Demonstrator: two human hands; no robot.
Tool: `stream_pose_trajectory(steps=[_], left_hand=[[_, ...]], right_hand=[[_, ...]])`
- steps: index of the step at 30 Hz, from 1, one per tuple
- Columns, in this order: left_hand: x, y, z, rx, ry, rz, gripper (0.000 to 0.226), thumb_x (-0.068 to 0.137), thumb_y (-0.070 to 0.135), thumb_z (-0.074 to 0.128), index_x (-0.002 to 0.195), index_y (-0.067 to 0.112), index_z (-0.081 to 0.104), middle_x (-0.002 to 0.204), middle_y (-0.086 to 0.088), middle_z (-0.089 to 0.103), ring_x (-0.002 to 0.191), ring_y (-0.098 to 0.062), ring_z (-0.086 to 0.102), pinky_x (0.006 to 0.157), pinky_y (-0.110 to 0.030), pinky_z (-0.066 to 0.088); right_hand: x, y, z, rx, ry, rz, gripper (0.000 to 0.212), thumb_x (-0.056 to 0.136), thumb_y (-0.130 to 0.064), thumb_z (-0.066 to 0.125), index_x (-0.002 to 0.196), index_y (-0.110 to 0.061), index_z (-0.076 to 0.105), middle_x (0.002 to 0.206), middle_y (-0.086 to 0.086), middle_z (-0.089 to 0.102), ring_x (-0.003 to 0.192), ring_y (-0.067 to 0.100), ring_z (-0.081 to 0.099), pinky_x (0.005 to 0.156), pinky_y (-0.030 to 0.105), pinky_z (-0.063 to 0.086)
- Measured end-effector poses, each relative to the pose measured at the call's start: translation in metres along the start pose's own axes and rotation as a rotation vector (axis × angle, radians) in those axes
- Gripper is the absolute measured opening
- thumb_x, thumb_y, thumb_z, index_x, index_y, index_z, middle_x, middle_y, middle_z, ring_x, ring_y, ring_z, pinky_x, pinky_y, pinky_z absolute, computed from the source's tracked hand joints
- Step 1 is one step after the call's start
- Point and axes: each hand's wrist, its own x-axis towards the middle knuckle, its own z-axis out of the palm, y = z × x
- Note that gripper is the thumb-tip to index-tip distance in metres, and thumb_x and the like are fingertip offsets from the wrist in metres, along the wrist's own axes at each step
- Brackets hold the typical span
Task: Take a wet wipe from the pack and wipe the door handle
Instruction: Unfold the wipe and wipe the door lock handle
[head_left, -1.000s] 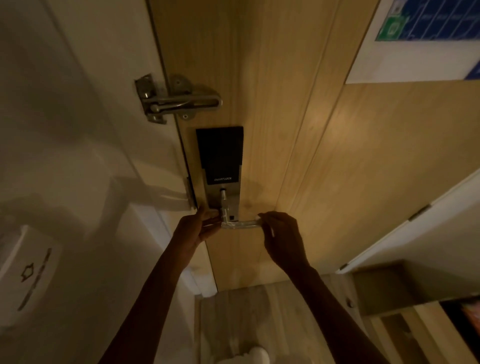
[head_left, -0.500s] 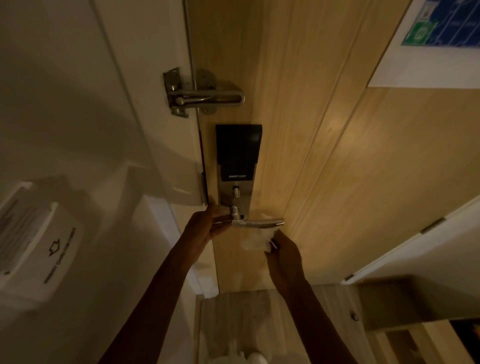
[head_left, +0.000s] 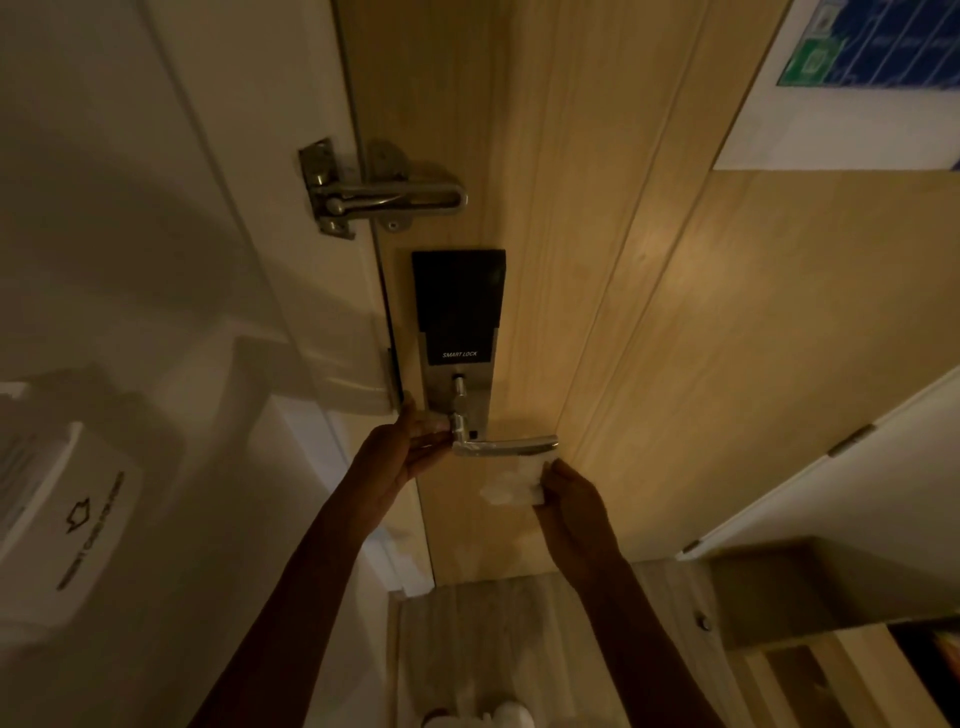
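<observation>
With the right hand (head_left: 576, 512) pinching the wet wipe (head_left: 514, 483) just below the door handle (head_left: 506, 446) and the left hand's (head_left: 400, 457) fingers curled at its pivot, the limp wipe could slip free.

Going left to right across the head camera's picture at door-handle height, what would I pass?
White wall box → left hand → door handle → wet wipe, just below the handle → right hand → white cabinet door.

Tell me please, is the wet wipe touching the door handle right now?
Cannot tell. In the head view the wet wipe in the right hand reaches the door handle underside, no gap visible.
</observation>
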Motion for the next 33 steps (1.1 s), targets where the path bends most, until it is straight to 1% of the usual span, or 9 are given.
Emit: stream_pose_trajectory(steps=[7,10,14,19,22,25,27,30,33], left_hand=[[0.004,0.005,-0.005,-0.002,-0.005,-0.029,0.049,0.1,0.04,0.037,0.1,0.001,0.068,0.106,-0.015,0.073,0.099,-0.021,0.071,0.089,-0.03,0.056],[0.006,0.005,-0.006,0.038,-0.019,-0.04,0.053,0.099,0.042,0.037,0.107,0.0,0.067,0.109,-0.016,0.072,0.105,-0.023,0.069,0.092,-0.031,0.054],[0.004,0.003,-0.007,0.029,-0.016,-0.045,0.052,0.099,0.042,0.037,0.108,0.0,0.067,0.111,-0.017,0.071,0.107,-0.025,0.068,0.093,-0.032,0.054],[0.002,0.003,-0.008,0.052,-0.035,-0.04,0.054,0.101,0.041,0.03,0.107,0.003,0.069,0.113,-0.016,0.071,0.11,-0.023,0.067,0.095,-0.03,0.053],[0.003,0.003,-0.008,0.082,-0.028,-0.045,0.056,0.101,0.043,0.027,0.107,0.005,0.068,0.115,-0.015,0.07,0.11,-0.022,0.066,0.095,-0.029,0.052],[0.004,0.002,-0.009,0.08,-0.027,-0.043,0.057,0.101,0.044,0.027,0.11,0.004,0.066,0.118,-0.017,0.068,0.112,-0.023,0.065,0.099,-0.033,0.05],[0.004,0.001,-0.01,0.069,-0.03,-0.042,0.058,0.101,0.045,0.027,0.113,0.002,0.066,0.12,-0.018,0.067,0.113,-0.024,0.065,0.101,-0.035,0.048],[0.002,0.002,-0.01,0.055,-0.036,-0.036,0.06,0.101,0.045,0.027,0.117,0.0,0.063,0.12,-0.018,0.067,0.114,-0.026,0.064,0.102,-0.036,0.048],[0.002,0.003,-0.011,0.022,-0.03,-0.052,0.061,0.099,0.048,0.028,0.114,0.001,0.065,0.113,-0.015,0.07,0.109,-0.024,0.067,0.091,-0.029,0.055]], right_hand=[[-0.004,0.014,0.019,-0.151,-0.112,0.047,0.027,0.099,-0.006,0.039,0.11,0.0,0.063,0.11,0.026,0.067,0.103,0.04,0.064,0.082,0.04,0.055],[-0.003,0.002,0.013,-0.08,-0.074,0.026,0.028,0.098,-0.004,0.037,0.107,0.0,0.063,0.099,0.028,0.069,0.091,0.042,0.067,0.073,0.04,0.058],[-0.003,0.015,0.026,-0.145,-0.152,0.103,0.027,0.097,-0.005,0.041,0.113,0.0,0.063,0.114,0.029,0.064,0.105,0.041,0.063,0.095,0.05,0.049],[0.0,-0.007,0.001,-0.232,-0.023,0.094,0.026,0.096,-0.002,0.042,0.117,0.009,0.053,0.106,0.016,0.062,0.084,0.02,0.062,0.078,0.029,0.052],[-0.005,-0.019,-0.019,-0.405,0.142,-0.152,0.029,0.098,-0.008,0.044,0.121,0.005,0.055,0.091,0.003,0.064,0.085,0.028,0.064,0.069,0.022,0.053],[-0.002,-0.029,-0.011,-0.725,0.311,-0.623,0.02,0.095,-0.01,0.055,0.11,-0.009,0.067,0.096,0.008,0.07,0.087,0.021,0.068,0.072,0.026,0.055],[0.004,-0.031,0.003,-1.019,0.2,-0.989,0.017,0.09,-0.004,0.061,0.106,-0.004,0.067,0.099,0.009,0.066,0.089,0.017,0.064,0.076,0.024,0.051],[0.001,-0.015,0.034,-1.238,-0.008,-1.048,0.02,0.087,-0.007,0.064,0.107,-0.01,0.067,0.103,0.005,0.063,0.094,0.012,0.059,0.081,0.021,0.05],[0.003,0.01,0.043,-1.488,-0.115,-1.033,0.02,0.086,-0.014,0.067,0.106,-0.014,0.067,0.099,0.004,0.061,0.089,0.014,0.057,0.072,0.023,0.05]])
